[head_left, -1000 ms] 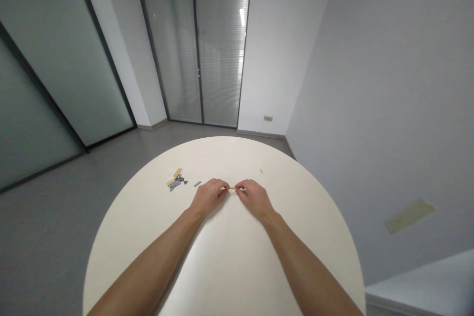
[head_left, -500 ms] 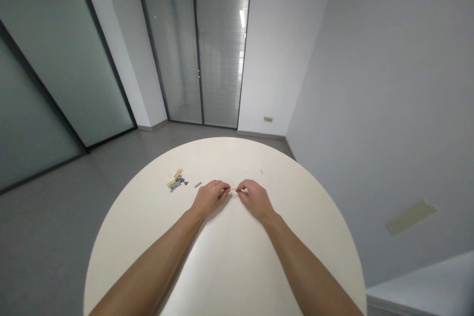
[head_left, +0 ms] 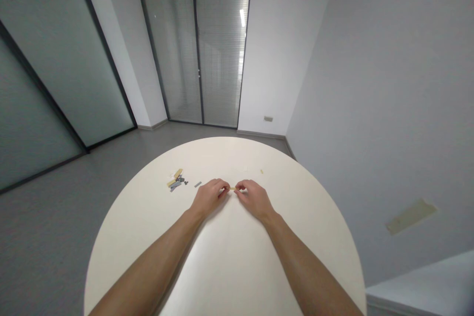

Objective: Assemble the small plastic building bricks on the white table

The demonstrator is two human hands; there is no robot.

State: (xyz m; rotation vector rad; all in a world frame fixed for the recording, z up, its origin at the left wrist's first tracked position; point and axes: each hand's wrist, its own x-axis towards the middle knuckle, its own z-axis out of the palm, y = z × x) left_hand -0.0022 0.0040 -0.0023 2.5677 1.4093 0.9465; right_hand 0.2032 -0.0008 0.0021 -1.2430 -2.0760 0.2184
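Both my hands rest on a round cream table (head_left: pixel 229 266), fingertips facing each other. My left hand (head_left: pixel 208 196) and my right hand (head_left: pixel 253 198) each pinch one end of a small tan piece (head_left: pixel 232 188) held between them just above the tabletop. Fingers of both hands are curled closed round it. To the left of my left hand lies a little pile of tan and grey flat pieces (head_left: pixel 175 181), with a single grey piece (head_left: pixel 197 184) between the pile and my hand.
A tiny tan bit (head_left: pixel 261 172) lies on the table beyond my right hand. Grey floor surrounds the table; glass doors with blinds (head_left: pixel 202 54) stand at the back, a plain wall at the right.
My hands have stayed almost still; the right hand shifted very slightly towards the left hand, the tan piece still pinched between them.
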